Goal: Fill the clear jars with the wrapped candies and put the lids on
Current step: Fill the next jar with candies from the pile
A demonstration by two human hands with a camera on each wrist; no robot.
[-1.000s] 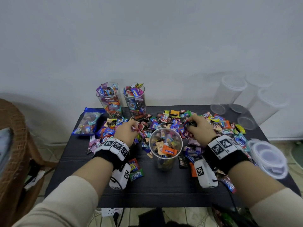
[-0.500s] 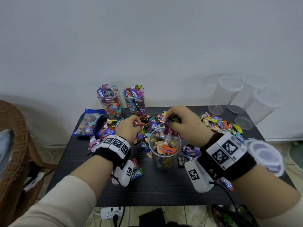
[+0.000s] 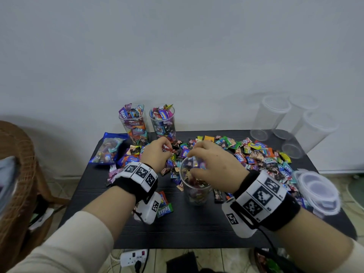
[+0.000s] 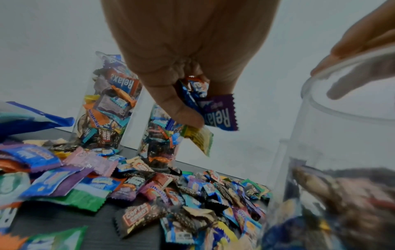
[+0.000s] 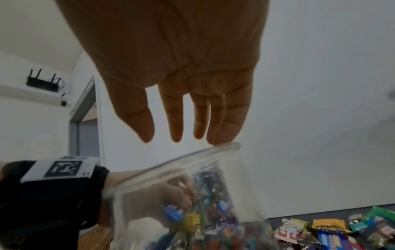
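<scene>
cream sleeves, black marker-tagged wristbands

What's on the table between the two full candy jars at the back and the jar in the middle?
Loose wrapped candies cover the black table between the two full jars and the middle jar; the head view shows it.

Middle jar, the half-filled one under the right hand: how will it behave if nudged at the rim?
The middle jar is tall, narrow and clear, so a rim push probably tips rather than slides it. The candies in its lower part should steady it somewhat. The smooth wall likely feels slippery. The right hand hovers open above it.
</scene>
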